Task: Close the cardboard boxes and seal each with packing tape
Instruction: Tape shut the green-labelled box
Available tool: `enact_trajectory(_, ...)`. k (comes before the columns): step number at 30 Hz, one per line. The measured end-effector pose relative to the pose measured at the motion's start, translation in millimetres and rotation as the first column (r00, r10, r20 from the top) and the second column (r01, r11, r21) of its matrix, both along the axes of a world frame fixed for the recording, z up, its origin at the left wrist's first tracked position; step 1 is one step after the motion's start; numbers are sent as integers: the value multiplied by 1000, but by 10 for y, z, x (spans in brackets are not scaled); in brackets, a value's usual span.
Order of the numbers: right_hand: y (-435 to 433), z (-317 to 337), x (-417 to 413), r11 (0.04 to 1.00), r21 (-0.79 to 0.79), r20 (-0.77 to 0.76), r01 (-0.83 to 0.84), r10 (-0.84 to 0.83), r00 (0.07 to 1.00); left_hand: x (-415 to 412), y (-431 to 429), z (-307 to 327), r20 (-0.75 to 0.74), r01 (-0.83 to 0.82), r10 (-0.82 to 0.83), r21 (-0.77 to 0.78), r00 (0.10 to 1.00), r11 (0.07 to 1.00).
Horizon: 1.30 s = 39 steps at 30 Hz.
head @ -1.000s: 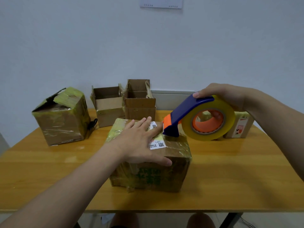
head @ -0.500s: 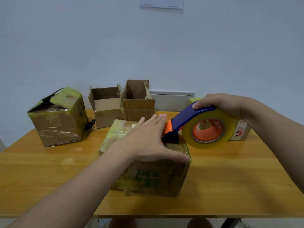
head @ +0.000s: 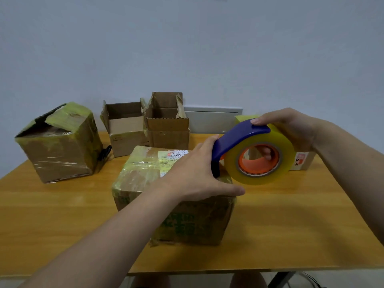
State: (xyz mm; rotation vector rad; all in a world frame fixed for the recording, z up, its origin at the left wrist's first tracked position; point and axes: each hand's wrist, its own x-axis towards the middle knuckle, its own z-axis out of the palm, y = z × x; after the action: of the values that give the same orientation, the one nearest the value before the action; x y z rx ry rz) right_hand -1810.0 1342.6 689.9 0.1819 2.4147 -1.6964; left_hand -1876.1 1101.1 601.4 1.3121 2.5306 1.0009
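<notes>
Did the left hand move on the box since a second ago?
Yes. The left hand slid right across the top of the box, off the white label, up to the tape dispenser.

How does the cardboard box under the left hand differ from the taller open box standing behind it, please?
The front box is closed and wrapped in yellowish tape, with a white label; the taller back box stands open, flaps up, bare cardboard. The left hand rests on the front box; no hand is on the back box. Both are brown cardboard on the wooden table.
</notes>
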Motion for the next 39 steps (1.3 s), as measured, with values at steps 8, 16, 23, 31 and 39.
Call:
enact_trajectory(8, -124, 50, 30, 986, 160, -31, 35, -31, 999, 96, 23, -8, -84, -46, 41, -60, 996, 997)
enact_trajectory(16, -54, 216, 129, 983, 181, 80, 11, -26, 996, 112, 0, -13, -84, -90, 76, -179, 994, 980)
enact_trajectory(23, 196, 173, 255, 988, 157, 91, 9, -24, 996, 147, 42, -32, -277, -95, -15, -382, 961, 919)
enact_trajectory(31, 216, 214, 310, 981, 190, 84, 42, -59, 995, 156, 90, 4, -293, -96, -42, -441, 955, 892)
enact_trajectory(39, 146, 131, 274, 973, 229, 71, 41, -58, 996, 221, 237, 81, -281, -173, 51, -427, 958, 888)
